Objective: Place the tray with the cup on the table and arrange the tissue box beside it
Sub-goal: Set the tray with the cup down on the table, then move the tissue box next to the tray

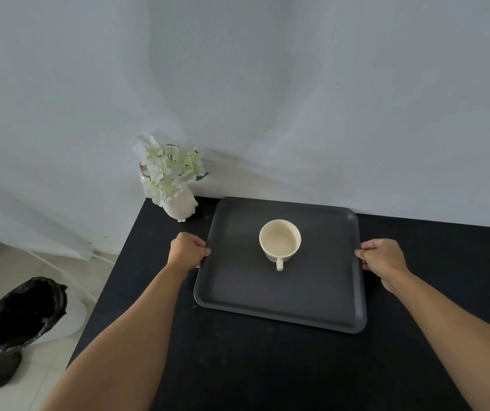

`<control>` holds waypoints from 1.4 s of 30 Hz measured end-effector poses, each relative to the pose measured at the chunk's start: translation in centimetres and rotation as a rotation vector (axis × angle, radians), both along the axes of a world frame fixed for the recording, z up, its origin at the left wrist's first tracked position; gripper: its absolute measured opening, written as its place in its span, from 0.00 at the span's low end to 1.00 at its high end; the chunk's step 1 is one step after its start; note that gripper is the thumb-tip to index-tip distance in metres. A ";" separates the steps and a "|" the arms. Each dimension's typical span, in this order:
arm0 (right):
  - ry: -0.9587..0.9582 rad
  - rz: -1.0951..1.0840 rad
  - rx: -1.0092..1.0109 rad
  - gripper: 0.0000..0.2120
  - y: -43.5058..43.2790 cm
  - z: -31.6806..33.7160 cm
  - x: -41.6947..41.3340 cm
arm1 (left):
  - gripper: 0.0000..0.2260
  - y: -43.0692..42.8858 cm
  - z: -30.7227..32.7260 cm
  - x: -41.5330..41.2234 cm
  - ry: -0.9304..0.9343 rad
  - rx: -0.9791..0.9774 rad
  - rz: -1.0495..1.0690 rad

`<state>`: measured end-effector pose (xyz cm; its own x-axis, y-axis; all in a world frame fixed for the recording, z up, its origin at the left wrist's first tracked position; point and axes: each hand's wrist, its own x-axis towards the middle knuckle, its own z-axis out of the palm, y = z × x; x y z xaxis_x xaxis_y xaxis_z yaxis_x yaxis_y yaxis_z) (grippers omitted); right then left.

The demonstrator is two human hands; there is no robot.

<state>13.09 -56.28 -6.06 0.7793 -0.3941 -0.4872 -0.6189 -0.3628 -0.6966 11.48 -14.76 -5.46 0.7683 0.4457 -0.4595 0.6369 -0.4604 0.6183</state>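
Head view — hands (188, 250) (381, 258) grip tray (237, 295)

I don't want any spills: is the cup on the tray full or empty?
Empty. The cup stands upright on the tray, and its pale bare bottom shows, with no liquid visible.

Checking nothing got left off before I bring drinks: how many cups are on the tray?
1. A single cream cup stands upright near the middle of the dark tray, handle toward the person. Nothing else is on the tray, and nothing there could hide another.
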 end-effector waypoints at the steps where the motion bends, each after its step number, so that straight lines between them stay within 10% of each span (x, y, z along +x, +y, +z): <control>1: 0.003 0.002 -0.004 0.05 0.0 0.0 0.0 | 0.10 0.0 0.0 0.0 0.001 0.000 0.002; 17: 0.001 0.138 -0.161 0.20 1.1 1.7 -0.5 | 0.01 -0.7 0.6 -0.2 0.027 0.061 -0.081; 22: -0.019 0.268 -0.249 0.25 1.9 4.5 -2.0 | 0.18 -2.0 2.3 -1.4 -0.001 0.211 -0.189; 42: -0.066 0.285 -0.372 0.26 0.4 18.5 -19.5 | 0.23 -11.3 14.1 -13.2 -0.145 0.100 -0.531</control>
